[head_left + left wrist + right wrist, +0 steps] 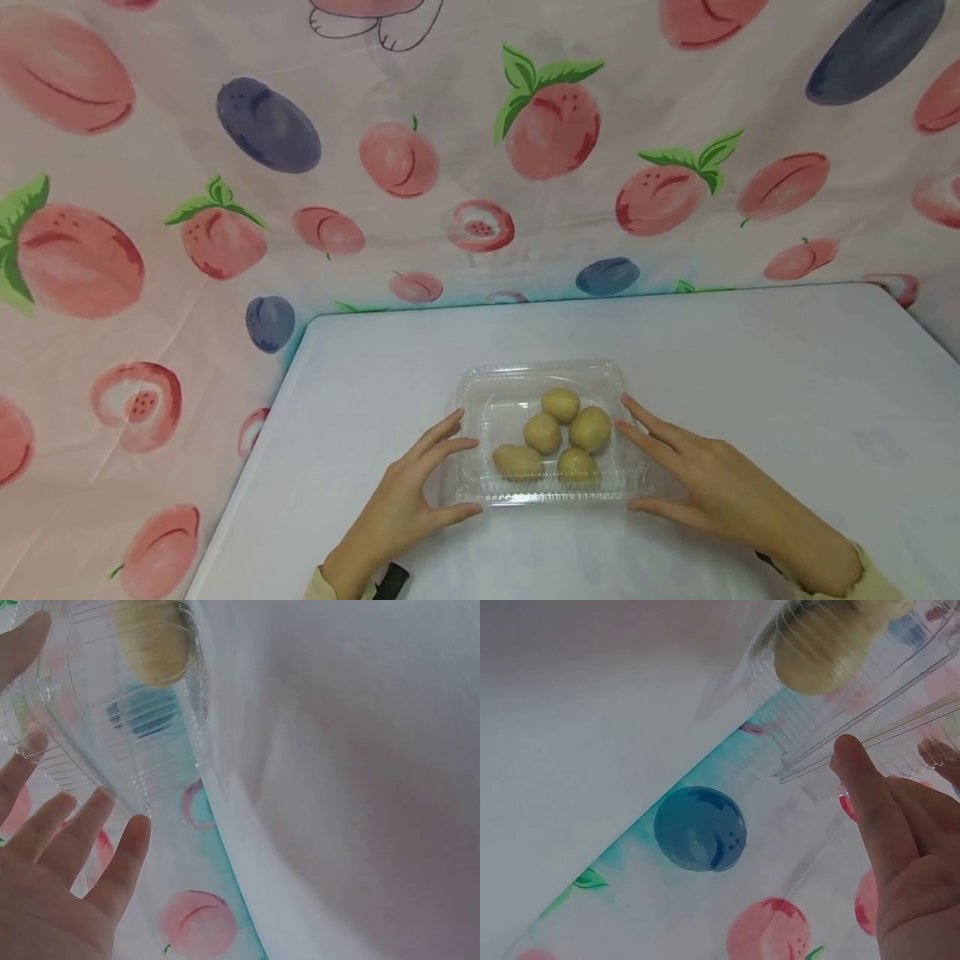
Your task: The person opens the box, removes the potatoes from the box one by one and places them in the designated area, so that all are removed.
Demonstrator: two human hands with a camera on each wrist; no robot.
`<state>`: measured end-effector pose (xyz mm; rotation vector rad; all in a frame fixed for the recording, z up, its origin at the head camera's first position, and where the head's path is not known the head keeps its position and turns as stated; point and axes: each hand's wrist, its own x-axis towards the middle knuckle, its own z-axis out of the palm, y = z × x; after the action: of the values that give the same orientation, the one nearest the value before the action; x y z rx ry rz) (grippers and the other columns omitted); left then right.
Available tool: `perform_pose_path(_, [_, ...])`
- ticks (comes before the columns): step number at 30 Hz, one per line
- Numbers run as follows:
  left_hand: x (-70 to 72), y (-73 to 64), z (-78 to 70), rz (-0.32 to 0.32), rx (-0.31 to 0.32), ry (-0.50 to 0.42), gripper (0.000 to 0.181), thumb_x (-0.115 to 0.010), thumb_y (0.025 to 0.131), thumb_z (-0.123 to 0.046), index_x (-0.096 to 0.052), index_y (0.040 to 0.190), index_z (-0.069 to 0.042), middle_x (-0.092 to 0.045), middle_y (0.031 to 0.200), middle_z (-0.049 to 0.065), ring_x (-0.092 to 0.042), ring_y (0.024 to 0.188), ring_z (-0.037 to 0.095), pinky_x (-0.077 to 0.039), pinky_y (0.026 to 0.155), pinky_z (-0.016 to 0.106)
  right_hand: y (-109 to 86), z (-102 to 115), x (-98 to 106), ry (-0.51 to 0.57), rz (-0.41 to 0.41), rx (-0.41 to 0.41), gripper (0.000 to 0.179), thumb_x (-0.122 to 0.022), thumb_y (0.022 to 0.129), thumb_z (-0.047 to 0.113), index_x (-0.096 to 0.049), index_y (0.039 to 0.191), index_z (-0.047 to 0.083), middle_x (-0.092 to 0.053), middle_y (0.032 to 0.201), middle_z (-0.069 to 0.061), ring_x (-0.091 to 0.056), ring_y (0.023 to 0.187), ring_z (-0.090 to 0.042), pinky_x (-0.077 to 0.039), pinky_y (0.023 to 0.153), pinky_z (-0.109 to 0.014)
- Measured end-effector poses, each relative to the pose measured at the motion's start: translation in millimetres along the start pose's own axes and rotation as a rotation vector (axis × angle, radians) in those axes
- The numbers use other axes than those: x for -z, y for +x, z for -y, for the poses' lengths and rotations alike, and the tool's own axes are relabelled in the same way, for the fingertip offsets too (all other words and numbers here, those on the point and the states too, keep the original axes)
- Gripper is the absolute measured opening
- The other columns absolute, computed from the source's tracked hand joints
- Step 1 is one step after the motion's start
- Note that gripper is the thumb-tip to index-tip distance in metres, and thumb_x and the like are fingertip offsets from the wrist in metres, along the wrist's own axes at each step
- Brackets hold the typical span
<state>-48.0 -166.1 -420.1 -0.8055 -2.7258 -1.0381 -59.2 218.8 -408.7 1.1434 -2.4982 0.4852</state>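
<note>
A clear plastic clamshell box [517, 385] stands on the white table with its lid down. Several yellowish potatoes [542, 434] show through the lid. My left hand [405, 504] is at the box's left end, fingers spread and fairly straight, thumb near the front corner. On the opposite end, my right hand [708, 487] has its fingertips by the rim, its thumb low at the front right corner. From the right wrist, the lid and base rims [870, 742] run close together beside a fingertip. Ribbed side walls [142, 754] appear past the left fingers.
The white tabletop [750, 367] extends around the box on all sides. Behind and to the left hangs a pink cloth [420, 75] printed with peaches and dark blue fruit, meeting the table's back and left edges. Pale sleeve cuffs and dark wrist straps show at both wrists.
</note>
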Motion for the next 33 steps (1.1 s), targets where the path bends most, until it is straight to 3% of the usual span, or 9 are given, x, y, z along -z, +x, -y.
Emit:
perform_pose_path(5, [0.1,0.3,1.3,-0.005,-0.021,0.020,0.070,-0.089,0.073,-0.039,-0.058,0.134,-0.027,-0.039,0.158,0.002,-0.048,0.138,0.020,-0.050,0.103,0.048,1.6,2,3,-0.010,-0.001,-0.003,0.083,-0.078,0.080,0.053,-0.050,0.146,0.011,-0.040,0.157,-0.008,-0.071,0.102,-0.017,-0.060,0.070,-0.028])
perform_pose_path(17, [2.1,2.6,3.2,-0.054,-0.175,0.078,0.065,-0.087,0.077,-0.032,-0.060,0.133,-0.015,-0.045,0.152,0.015,-0.060,0.124,0.025,-0.055,0.095,0.039,2.7,5,6,-0.042,-0.003,-0.019,0.077,-0.077,0.082,0.049,-0.052,0.143,0.011,-0.043,0.155,-0.010,-0.071,0.103,-0.018,-0.061,0.073,-0.030])
perform_pose_path(26, [0.3,3.6,-7.9,-0.052,-0.216,0.303,0.064,-0.084,0.076,-0.035,-0.061,0.128,-0.006,-0.053,0.143,0.022,-0.072,0.099,0.022,-0.061,0.080,0.030,2.9,7,6,-0.028,0.012,-0.047,0.079,-0.081,0.079,0.043,-0.049,0.146,0.014,-0.040,0.157,-0.007,-0.069,0.107,-0.020,-0.061,0.075,-0.033])
perform_pose_path(33, [-3.3,4.2,-12.2,-0.105,-0.240,0.369,0.061,-0.085,0.072,-0.033,-0.064,0.122,-0.005,-0.056,0.138,0.024,-0.074,0.089,0.022,-0.061,0.072,0.031,2.8,6,5,-0.029,0.012,-0.047,0.076,-0.079,0.082,0.043,-0.050,0.145,0.011,-0.038,0.158,-0.008,-0.068,0.110,-0.019,-0.061,0.077,-0.033])
